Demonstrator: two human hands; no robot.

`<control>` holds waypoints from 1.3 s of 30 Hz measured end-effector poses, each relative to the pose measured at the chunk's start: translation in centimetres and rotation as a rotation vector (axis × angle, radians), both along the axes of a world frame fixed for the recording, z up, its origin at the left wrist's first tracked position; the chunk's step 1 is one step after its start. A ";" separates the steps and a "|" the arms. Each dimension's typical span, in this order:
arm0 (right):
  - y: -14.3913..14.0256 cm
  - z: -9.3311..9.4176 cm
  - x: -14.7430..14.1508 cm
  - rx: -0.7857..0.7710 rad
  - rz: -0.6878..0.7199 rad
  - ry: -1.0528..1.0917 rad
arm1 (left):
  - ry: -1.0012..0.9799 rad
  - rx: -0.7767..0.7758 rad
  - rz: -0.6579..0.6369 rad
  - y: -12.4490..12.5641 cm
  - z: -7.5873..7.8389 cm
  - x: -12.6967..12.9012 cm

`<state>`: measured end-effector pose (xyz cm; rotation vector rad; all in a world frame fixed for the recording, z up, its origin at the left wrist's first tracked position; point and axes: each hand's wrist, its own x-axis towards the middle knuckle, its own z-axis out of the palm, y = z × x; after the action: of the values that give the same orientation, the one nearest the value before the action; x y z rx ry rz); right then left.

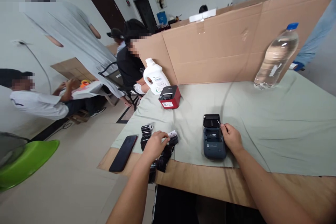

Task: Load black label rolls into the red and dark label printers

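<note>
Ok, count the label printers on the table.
2. A dark blue printer with its lid open sits under the right hand; a red printer stands farther back, beside the white jug.

sleeves: none showing, both my forearms are bare right from the near edge of the wooden table [210, 185] out to the wrists
left hand [154, 145]: no glove, no ring or watch I can spot, far side of the table edge
right hand [232, 138]: same deal, bare, no wristband or anything on the wrist
legs: something dark under the table edge, looks like black trousers, with a thin white stripe down the left side
</note>
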<state>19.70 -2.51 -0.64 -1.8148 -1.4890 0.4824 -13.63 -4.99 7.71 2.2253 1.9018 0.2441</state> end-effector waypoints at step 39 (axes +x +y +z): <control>-1.6 3.6 1.6 0.300 0.702 0.026 | -0.495 0.038 -0.427 2.2 -3.9 15.3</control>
<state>21.28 -4.12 3.01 -1.0215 -2.0423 0.5683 1.70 -2.81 3.83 2.2536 1.1547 0.6847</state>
